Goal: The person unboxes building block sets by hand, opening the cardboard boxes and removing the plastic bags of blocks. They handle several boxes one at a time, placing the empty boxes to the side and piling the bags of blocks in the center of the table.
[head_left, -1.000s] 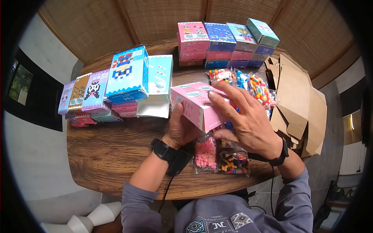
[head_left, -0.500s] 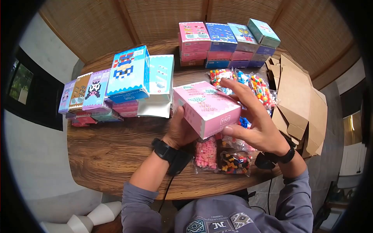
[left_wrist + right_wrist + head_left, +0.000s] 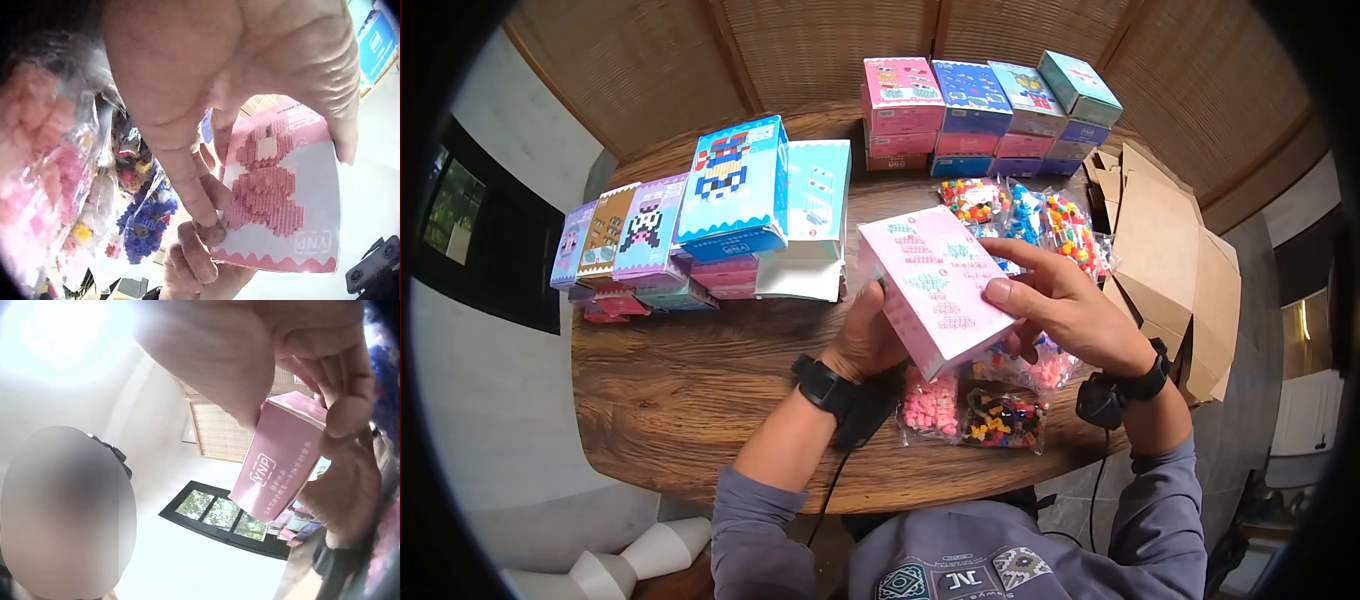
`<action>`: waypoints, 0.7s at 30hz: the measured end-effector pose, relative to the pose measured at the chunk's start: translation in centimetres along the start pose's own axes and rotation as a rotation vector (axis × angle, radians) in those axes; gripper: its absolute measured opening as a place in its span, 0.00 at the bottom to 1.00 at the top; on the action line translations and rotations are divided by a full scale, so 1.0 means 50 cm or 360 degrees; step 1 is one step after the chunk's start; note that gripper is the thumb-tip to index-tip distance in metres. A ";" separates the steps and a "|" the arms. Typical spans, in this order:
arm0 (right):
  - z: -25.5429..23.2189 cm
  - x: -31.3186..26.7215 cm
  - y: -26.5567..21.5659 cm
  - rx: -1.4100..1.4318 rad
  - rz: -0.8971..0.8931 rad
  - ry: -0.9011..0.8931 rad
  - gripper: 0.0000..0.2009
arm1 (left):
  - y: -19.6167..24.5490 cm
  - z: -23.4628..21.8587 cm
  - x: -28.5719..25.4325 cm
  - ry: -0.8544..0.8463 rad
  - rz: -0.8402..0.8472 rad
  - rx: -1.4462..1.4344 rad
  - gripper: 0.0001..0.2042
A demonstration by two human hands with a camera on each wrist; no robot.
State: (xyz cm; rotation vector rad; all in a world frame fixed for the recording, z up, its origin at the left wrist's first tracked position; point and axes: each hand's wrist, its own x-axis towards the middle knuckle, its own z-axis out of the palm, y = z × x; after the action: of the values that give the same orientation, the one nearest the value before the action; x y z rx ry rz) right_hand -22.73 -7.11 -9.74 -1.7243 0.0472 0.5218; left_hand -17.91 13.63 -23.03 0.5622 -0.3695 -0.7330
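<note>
Both hands hold a pink box (image 3: 935, 285) above the table, its face with printed diagrams turned up in the head view. My left hand (image 3: 865, 335) grips its left and lower side, thumb along the near left edge. On the right edge, my right hand (image 3: 1070, 305) pinches the box, thumb on the top face. The left wrist view shows a side of the box (image 3: 269, 200) with a pink brick figure, fingers curled round it. In the right wrist view, the box (image 3: 275, 462) shows an end marked YNP.
Bags of pink pieces (image 3: 930, 408) and dark mixed pieces (image 3: 1004, 420) lie below the box. Stacked boxes stand at the left (image 3: 735, 190) and back (image 3: 972, 95). Flattened brown cardboard (image 3: 1165, 260) lies at the right of the wooden table (image 3: 700, 400).
The pink box has turned so its diagram face shows more fully. My right hand has moved from over the box, fingers spread, to its right edge and now grips it.
</note>
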 end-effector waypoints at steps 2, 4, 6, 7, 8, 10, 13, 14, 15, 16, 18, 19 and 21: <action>-0.004 0.000 0.004 0.0128 -0.0022 -0.0027 0.32 | -0.001 -0.001 0.000 0.0000 0.0023 -0.0015 0.51; -0.011 -0.003 0.007 0.0245 -0.0054 -0.0043 0.32 | -0.005 0.001 0.002 0.0008 0.0067 -0.0014 0.51; -0.014 -0.007 0.004 0.0299 -0.0126 -0.0029 0.32 | -0.008 -0.004 0.006 -0.0076 0.0117 -0.0078 0.48; -0.014 -0.008 0.003 0.0325 -0.0162 -0.0022 0.31 | -0.007 -0.001 0.009 -0.0118 0.0143 -0.0110 0.47; -0.013 -0.007 0.002 0.0389 -0.0217 -0.0035 0.31 | -0.004 0.003 0.015 -0.0106 0.0128 -0.0214 0.45; -0.011 -0.001 -0.004 0.0516 -0.0327 -0.0059 0.31 | 0.006 0.017 0.028 -0.0085 0.0100 -0.0422 0.39; 0.004 0.008 -0.033 0.0546 -0.0431 -0.0034 0.31 | 0.015 0.023 0.034 0.0087 0.0014 -0.0101 0.33; 0.007 0.014 -0.036 0.0550 -0.0479 -0.0076 0.32 | 0.003 0.012 0.043 -0.0019 -0.0023 -0.0393 0.31; 0.011 0.023 -0.042 0.0501 -0.0493 -0.0064 0.32 | 0.003 0.008 0.043 0.0008 -0.0023 -0.0314 0.31; 0.017 0.033 -0.049 0.0452 -0.0507 -0.0050 0.32 | 0.011 0.017 0.044 0.0034 -0.0025 -0.0237 0.32; 0.024 0.060 -0.054 0.0373 -0.0551 -0.0040 0.33 | 0.003 0.027 0.043 0.0288 -0.0053 -0.0204 0.30; 0.028 0.070 -0.061 0.0362 -0.0543 -0.0060 0.33 | 0.006 0.027 0.045 0.0248 -0.0067 -0.0252 0.30; 0.039 0.089 -0.073 0.0340 -0.0527 -0.0105 0.33 | 0.017 0.029 0.051 0.0170 -0.0093 -0.0346 0.29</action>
State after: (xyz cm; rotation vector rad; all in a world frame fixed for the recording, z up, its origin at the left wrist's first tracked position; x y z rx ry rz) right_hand -18.24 -3.32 -8.24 -1.4671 -0.2191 0.3149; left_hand -16.42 11.82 -21.04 0.4062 -0.1719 -0.7846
